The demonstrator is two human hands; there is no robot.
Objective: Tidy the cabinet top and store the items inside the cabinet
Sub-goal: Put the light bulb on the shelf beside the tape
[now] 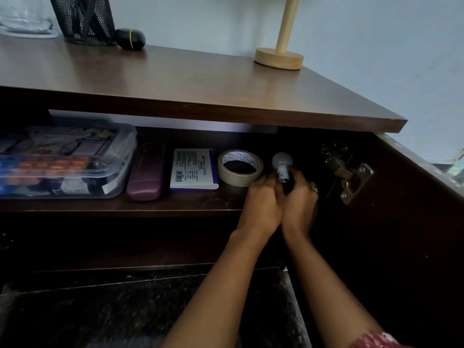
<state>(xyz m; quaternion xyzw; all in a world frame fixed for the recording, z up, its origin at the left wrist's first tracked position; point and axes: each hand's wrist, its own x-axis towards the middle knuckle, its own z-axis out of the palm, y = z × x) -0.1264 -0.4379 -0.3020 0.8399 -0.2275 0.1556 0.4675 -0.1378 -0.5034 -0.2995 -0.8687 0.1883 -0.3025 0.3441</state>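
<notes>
Mid-frame, your left hand and right hand clamp curled fingers on the bulb, right of the Faber-Castell box.

glossy dark wood cabinet top (clear plastic box below)

"FABER-CASTELL" on white-purple box; tape roll inner print partly legible: "WONDER".

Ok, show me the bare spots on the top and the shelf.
Top: wide bare stretch between black oval and lamp base. Shelf: only the front strip before case and pad. Crowded from box to bulb.
</notes>
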